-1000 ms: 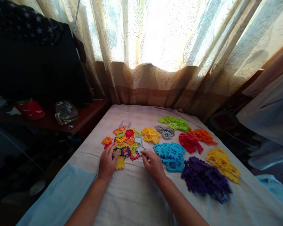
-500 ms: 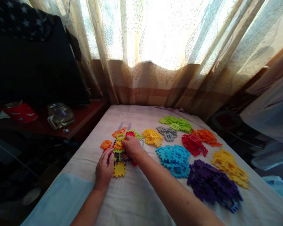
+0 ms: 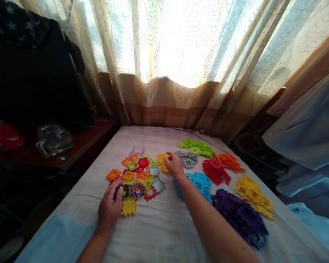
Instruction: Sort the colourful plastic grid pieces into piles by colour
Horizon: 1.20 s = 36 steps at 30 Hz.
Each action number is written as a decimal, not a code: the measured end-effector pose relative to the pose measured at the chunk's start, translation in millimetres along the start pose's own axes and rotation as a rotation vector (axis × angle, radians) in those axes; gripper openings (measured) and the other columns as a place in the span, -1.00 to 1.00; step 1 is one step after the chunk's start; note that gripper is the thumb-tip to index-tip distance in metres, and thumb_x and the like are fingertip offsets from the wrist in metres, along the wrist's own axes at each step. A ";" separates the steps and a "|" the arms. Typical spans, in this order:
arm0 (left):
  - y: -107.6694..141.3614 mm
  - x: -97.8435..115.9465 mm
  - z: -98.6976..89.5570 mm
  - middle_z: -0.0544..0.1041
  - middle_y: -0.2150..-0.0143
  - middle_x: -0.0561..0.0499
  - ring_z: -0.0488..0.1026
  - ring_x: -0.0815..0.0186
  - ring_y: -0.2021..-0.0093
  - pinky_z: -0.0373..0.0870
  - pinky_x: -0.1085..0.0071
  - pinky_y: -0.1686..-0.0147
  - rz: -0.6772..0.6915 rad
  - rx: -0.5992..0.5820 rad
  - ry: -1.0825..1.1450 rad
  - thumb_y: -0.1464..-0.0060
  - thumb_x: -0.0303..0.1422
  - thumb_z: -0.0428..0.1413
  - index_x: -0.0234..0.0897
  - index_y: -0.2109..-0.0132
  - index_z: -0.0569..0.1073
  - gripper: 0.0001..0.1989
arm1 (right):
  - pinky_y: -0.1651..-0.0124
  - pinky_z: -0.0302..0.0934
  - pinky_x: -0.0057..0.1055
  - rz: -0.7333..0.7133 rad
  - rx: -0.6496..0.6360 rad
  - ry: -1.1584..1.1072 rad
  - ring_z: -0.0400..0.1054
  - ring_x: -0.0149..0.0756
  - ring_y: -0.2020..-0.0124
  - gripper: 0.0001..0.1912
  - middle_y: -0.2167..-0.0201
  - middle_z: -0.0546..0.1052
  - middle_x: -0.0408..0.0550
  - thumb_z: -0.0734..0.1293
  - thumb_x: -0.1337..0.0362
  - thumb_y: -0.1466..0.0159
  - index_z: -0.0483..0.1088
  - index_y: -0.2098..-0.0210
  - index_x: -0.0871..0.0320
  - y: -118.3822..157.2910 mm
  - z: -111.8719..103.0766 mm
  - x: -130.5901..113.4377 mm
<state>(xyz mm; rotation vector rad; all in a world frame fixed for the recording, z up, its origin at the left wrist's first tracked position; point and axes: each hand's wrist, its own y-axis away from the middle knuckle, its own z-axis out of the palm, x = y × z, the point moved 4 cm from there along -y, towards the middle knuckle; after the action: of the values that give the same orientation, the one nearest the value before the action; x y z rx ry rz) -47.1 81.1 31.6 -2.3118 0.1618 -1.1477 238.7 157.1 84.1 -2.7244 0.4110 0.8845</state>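
An assembly of interlocking plastic pieces with toothed edges, in orange, green, red, purple and grey, lies on the bed; its near end is a yellow square piece (image 3: 129, 206). My left hand (image 3: 111, 202) rests along its left edge, fingers stretched out and thumb apart, touching the pieces near a purple frame piece (image 3: 137, 189). My right hand (image 3: 175, 165) is over a small pile of yellow pieces (image 3: 162, 159). Its fingertips are at the pile, with thumb and forefinger apart, and it partly covers the pile.
Sorted piles lie to the right: light green (image 3: 199, 147), grey (image 3: 186, 159), blue (image 3: 199, 182), red (image 3: 216, 171), orange (image 3: 230, 162), yellow (image 3: 253, 195) and purple (image 3: 238, 213). A glass jug (image 3: 55, 140) stands on the dark desk at left. A curtain (image 3: 164, 106) hangs behind the bed.
My right hand has left the assembly and moved right to the small yellow pile, uncovering the assembly's middle. My left hand stays at the left edge. The whole view has shifted slightly.
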 end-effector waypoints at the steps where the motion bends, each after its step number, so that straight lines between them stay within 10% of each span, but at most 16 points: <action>1: 0.0 -0.2 0.1 0.56 -0.02 -0.06 0.47 0.20 -0.07 0.37 0.24 -0.14 0.000 0.002 0.000 -0.21 -0.12 -0.05 -0.19 0.06 0.50 -0.65 | 0.17 0.24 -0.45 0.061 0.013 0.007 0.47 -0.30 0.22 -0.64 0.27 0.60 -0.08 0.25 0.26 -0.28 0.45 -0.04 0.14 -7.4 -6.5 10.3; 9: 0.0 0.0 0.9 0.56 -0.02 -0.07 0.47 0.19 -0.08 0.37 0.21 -0.14 -0.012 -0.006 0.006 -0.20 -0.13 -0.04 -0.19 0.07 0.50 -0.66 | 0.07 0.25 -0.32 0.143 0.068 0.080 0.44 -0.14 0.08 -0.62 0.05 0.54 0.10 0.24 0.24 -0.27 0.46 -0.04 0.18 -15.2 -27.4 40.4; 22: 0.0 12.2 -4.5 0.54 -0.05 -0.09 0.46 0.20 -0.08 0.36 0.19 -0.16 0.073 -0.002 -0.056 -0.22 -0.24 -0.04 -0.23 0.04 0.48 -0.70 | -0.02 0.19 -0.37 -0.363 -0.240 0.286 0.36 -0.22 -0.01 -0.66 -0.01 0.51 0.02 0.20 0.39 -0.28 0.49 0.04 0.09 53.6 32.7 -17.6; 36: 1.9 33.7 -7.3 0.55 0.00 -0.11 0.47 0.18 -0.04 0.34 0.13 -0.15 0.422 0.043 -0.190 -0.20 -0.39 -0.02 -0.20 0.02 0.46 -0.75 | 0.17 0.17 -0.43 -0.339 -0.277 0.269 0.35 -0.27 0.15 -0.79 0.18 0.49 -0.02 0.22 0.28 -0.31 0.51 0.22 0.06 97.3 41.0 -33.4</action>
<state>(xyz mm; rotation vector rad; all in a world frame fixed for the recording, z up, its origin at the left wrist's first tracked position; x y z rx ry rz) -31.2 65.1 57.7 -2.1913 0.5199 -0.7110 158.0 86.0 57.8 -3.0474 -0.1402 0.5194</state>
